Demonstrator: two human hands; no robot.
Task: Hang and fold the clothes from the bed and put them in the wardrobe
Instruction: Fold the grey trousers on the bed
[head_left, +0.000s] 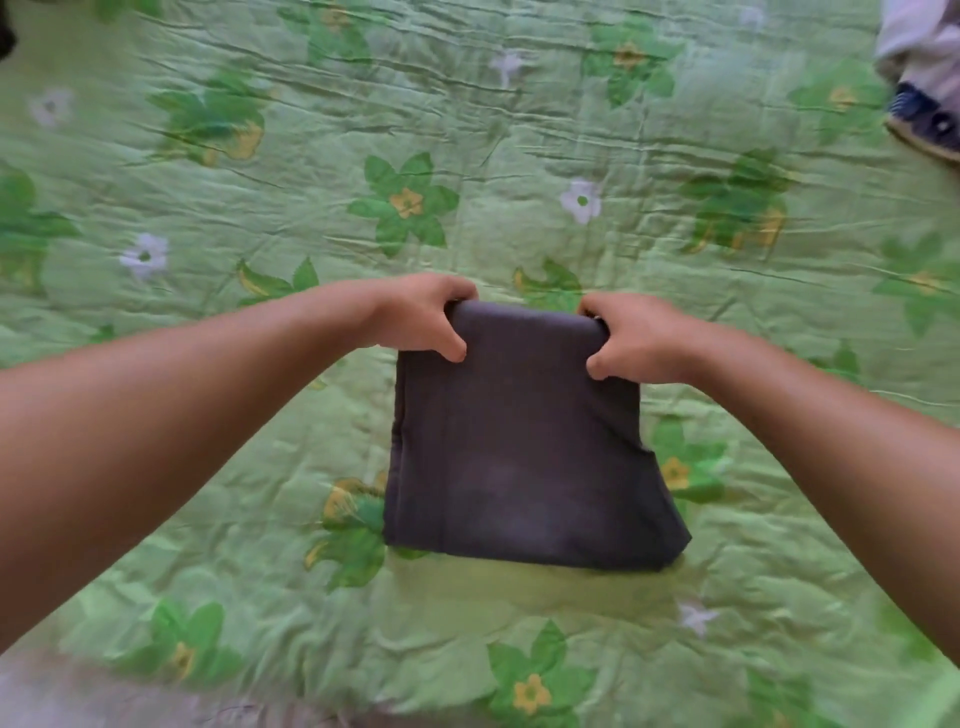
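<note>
A dark grey folded garment (524, 447) hangs in front of me above the green flowered bedspread (311, 182). My left hand (426, 317) grips its upper left corner, fingers curled over the folded top edge and thumb on the front. At the upper right corner, my right hand (634, 338) holds it the same way. The garment's lower edge hangs free and casts a shadow on the bed below it.
More clothes lie at the bed's far right corner: a pale garment (919, 36) over a dark blue patterned one (924, 119). A dark item (6, 36) shows at the far left edge. The near bed edge and grey floor (78, 696) are at bottom left.
</note>
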